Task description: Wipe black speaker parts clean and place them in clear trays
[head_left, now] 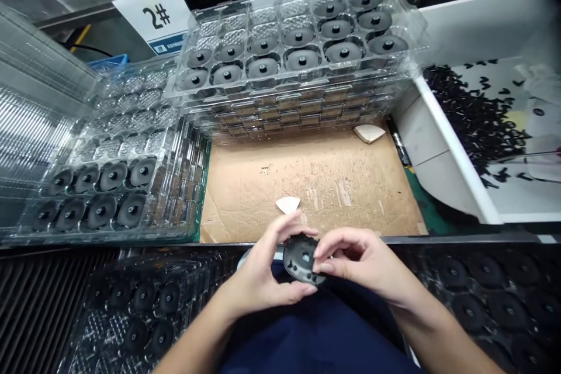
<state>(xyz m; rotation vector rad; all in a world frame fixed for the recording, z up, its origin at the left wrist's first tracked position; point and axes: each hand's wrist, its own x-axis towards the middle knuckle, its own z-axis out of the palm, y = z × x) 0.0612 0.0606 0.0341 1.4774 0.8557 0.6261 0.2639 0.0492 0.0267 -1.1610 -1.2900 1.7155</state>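
Observation:
Just in front of my body, my left hand grips a round black plastic disc by its edge, thumb below and fingers above. The disc is tilted, showing a pale centre hole and small knobs along its lower rim. At its right side my right hand is closed in a pinch, thumb and fingertips against the disc's face. Whatever lies between those fingertips is hidden. A white wedge-shaped piece lies on the cardboard just beyond my left fingers.
Stacked clear trays with black discs stand at the back; another tray stack is at left. A white bin at right holds many small black clips. A second wedge lies near it. More disc trays sit below the table edge.

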